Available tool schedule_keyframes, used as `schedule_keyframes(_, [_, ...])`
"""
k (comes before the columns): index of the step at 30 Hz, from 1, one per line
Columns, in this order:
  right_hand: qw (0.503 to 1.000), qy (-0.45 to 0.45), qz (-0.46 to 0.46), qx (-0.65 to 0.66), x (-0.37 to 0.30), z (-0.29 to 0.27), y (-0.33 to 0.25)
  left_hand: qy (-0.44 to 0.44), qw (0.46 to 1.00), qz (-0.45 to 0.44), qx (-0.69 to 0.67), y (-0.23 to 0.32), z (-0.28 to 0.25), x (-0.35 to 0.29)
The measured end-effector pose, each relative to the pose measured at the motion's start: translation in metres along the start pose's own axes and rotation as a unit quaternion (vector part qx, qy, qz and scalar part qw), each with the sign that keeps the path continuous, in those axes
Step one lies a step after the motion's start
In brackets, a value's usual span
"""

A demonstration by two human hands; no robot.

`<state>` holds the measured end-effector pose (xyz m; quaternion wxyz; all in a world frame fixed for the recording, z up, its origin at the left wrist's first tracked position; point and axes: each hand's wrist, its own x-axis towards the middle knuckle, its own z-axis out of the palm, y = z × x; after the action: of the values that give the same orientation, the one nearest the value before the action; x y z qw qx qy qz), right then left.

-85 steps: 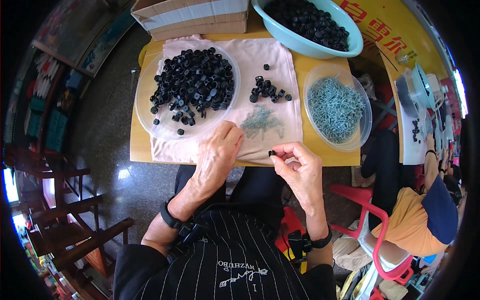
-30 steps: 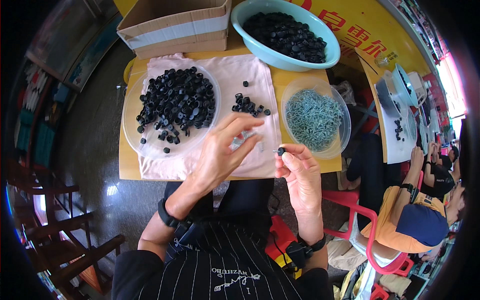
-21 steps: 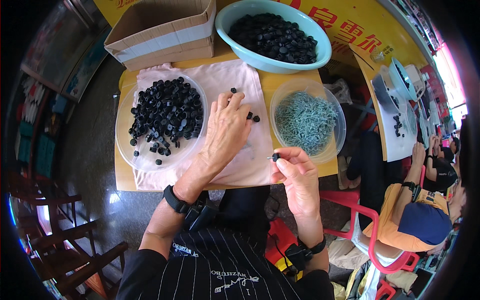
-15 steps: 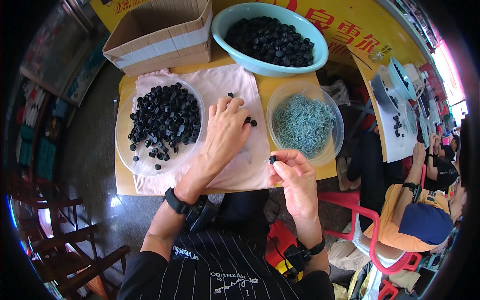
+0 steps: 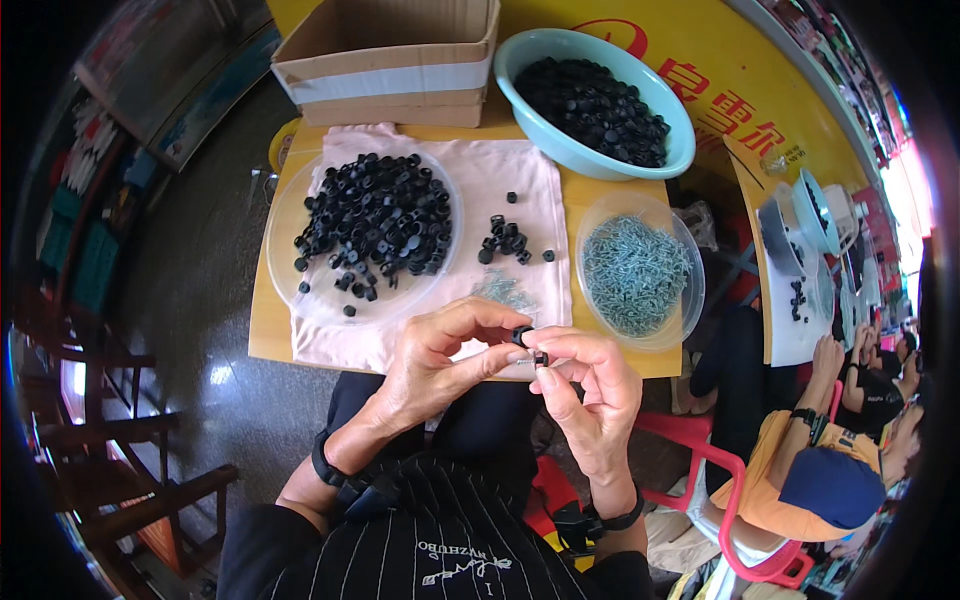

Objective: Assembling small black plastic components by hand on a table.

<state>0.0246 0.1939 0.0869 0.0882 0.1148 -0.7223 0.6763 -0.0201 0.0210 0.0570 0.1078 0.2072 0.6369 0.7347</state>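
Right at the near edge of the table (image 5: 262, 340), both hands meet over the person's lap. The left hand (image 5: 440, 365) has its thumb and forefinger pinched shut on a small black cap (image 5: 522, 335), other fingers loosely curled. The right hand (image 5: 590, 395) is pinched closed too, on a second little black piece (image 5: 541, 357) with what looks like a bit of metal next to it, too tiny to tell for sure.

What matters here: the two pieces are almost touching, the left one sitting just above and to the left of the right one, so each hand's part lies straight toward the other hand. No long axis to speak of on the caps, they're short round things. Neither hand is really nearer, they're both right on it.

Looks-wise, matte black, stubby, ring-like, same as the heap in the clear plate (image 5: 300, 290) on the left and the loose cluster (image 5: 505, 240) on the pink cloth (image 5: 500, 180). Clear dish of silvery screws (image 5: 635, 270) sits off to the right, teal bowl (image 5: 520, 60) of more black caps behind it.
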Motion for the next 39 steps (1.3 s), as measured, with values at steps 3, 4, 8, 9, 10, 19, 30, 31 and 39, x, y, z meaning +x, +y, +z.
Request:
schedule_keyframes(3, [0.999, -0.006, 0.026, 0.04, -0.003, 0.009, -0.001, 0.022, 0.998, 0.007, -0.054, -0.003, 0.001, -0.011])
schedule_keyframes(4, [0.995, 0.002, 0.052, 0.087, -0.003, 0.013, -0.001, 0.039, 0.995, 0.006, -0.093, -0.006, 0.002, -0.014])
schedule_keyframes(8, [0.975, 0.009, 0.106, 0.196, -0.007, 0.019, 0.003, 0.077, 0.981, 0.047, -0.173, -0.009, 0.003, -0.024])
schedule_keyframes(9, [0.973, 0.014, 0.111, 0.202, -0.007, 0.021, 0.002, 0.081, 0.98, 0.049, -0.175, -0.01, 0.002, -0.026])
schedule_keyframes(10, [0.973, 0.01, 0.112, 0.2, -0.008, 0.021, 0.003, 0.073, 0.984, 0.06, -0.154, -0.01, 0.0, -0.027])
schedule_keyframes(19, [0.925, 0.005, 0.209, 0.318, -0.008, 0.018, 0.008, 0.036, 0.995, 0.034, -0.084, 0.001, -0.013, -0.041])
schedule_keyframes(30, [0.971, 0.022, 0.136, 0.195, -0.004, 0.028, -0.009, 0.061, 0.952, -0.027, -0.299, -0.002, -0.009, -0.04])
schedule_keyframes(31, [0.978, 0.023, 0.124, 0.168, -0.004, 0.03, -0.01, 0.058, 0.952, -0.03, -0.298, -0.003, -0.009, -0.041])
schedule_keyframes(39, [0.987, 0.016, 0.115, 0.114, -0.004, 0.027, -0.015, 0.067, 0.948, -0.028, -0.309, -0.007, -0.007, -0.038])
